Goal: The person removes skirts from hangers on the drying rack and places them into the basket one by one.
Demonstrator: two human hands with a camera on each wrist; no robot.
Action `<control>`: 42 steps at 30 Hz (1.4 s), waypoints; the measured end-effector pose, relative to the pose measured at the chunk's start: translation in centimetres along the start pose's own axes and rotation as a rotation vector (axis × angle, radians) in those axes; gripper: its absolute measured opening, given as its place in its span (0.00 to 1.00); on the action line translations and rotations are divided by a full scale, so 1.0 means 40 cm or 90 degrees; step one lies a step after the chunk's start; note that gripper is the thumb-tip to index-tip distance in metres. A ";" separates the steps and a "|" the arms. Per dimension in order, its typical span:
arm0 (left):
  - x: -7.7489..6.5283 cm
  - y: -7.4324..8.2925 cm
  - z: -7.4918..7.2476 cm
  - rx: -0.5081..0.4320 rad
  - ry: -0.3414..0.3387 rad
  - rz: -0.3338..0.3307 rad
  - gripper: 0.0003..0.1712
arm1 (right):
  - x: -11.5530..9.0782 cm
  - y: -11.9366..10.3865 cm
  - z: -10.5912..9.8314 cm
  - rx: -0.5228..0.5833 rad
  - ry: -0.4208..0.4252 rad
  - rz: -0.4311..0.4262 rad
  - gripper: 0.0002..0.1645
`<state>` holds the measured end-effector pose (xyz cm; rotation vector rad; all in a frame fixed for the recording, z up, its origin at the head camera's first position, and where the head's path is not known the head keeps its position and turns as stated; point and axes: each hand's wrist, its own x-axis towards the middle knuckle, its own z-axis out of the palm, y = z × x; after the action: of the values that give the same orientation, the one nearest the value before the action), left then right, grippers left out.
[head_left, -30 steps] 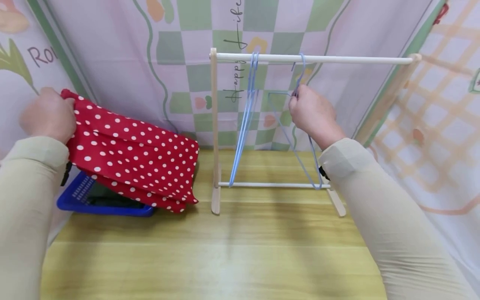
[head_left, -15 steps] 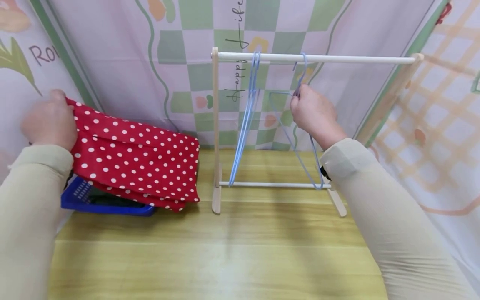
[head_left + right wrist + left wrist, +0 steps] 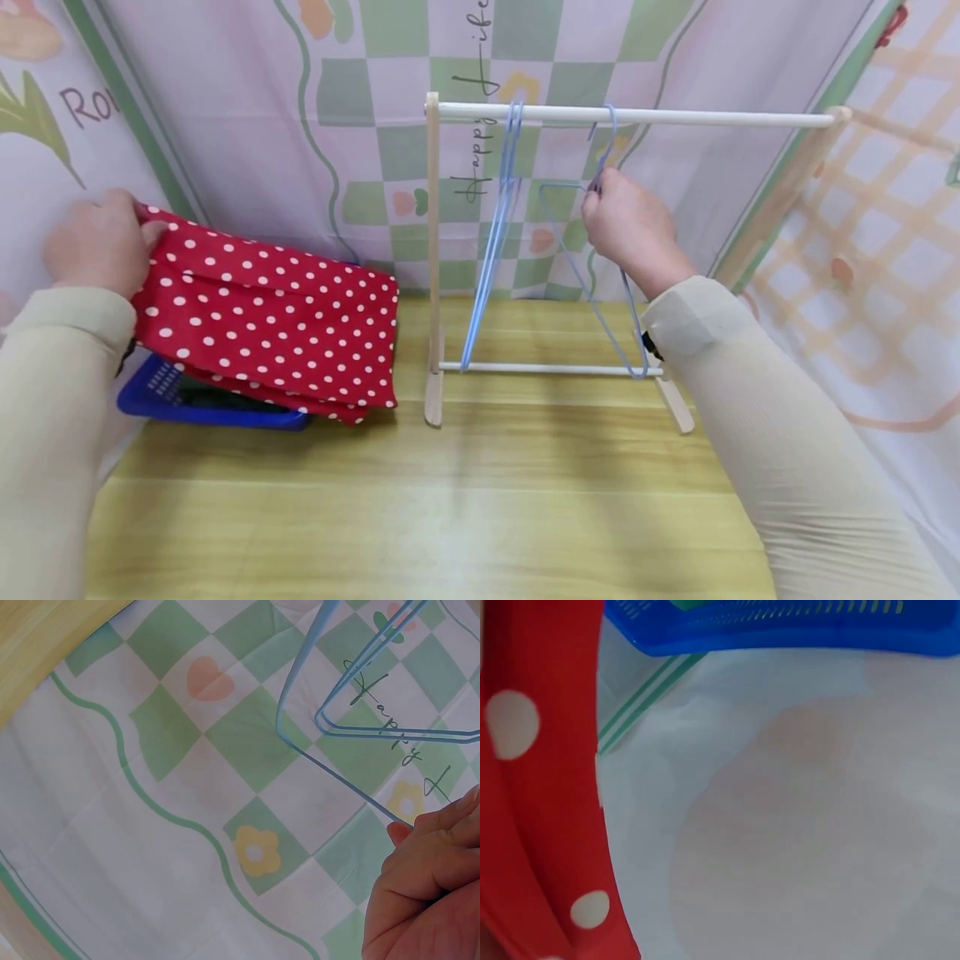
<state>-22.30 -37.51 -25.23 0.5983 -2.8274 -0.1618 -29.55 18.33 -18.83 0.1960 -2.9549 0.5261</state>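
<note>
At the left of the head view, my left hand point(image 3: 101, 242) grips one end of a red cloth with white dots point(image 3: 273, 321), its thumb over the edge. The folded cloth slopes down to the right, over a blue basket point(image 3: 213, 417). In the left wrist view the cloth point(image 3: 547, 802) fills the left side and the hand is almost out of sight. My right hand point(image 3: 630, 225) grips a blue wire hanger point(image 3: 585, 287) just below its hook, which is over the white rail. The right wrist view shows the fingers curled at the hanger's wire point(image 3: 352, 784).
The drying rack point(image 3: 637, 115) has wooden end posts and a lower white bar point(image 3: 551, 368). Several more blue hangers point(image 3: 491, 258) hang bunched near its left post. Dark green fabric point(image 3: 225, 395) lies in the basket. Printed curtains point(image 3: 480, 50) stand behind the wooden table point(image 3: 450, 508).
The left hand and its end of the red cloth have dipped slightly over the basket. The right hand keeps its grip on the hanger, almost unmoved.
</note>
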 end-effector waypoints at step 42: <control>-0.020 0.070 0.146 -0.001 0.043 0.203 0.08 | -0.003 -0.007 -0.003 0.000 -0.006 0.005 0.30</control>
<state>-24.22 -34.30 -30.60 0.1441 -2.8083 -0.0839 -29.38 18.14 -18.66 0.1881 -2.9652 0.5267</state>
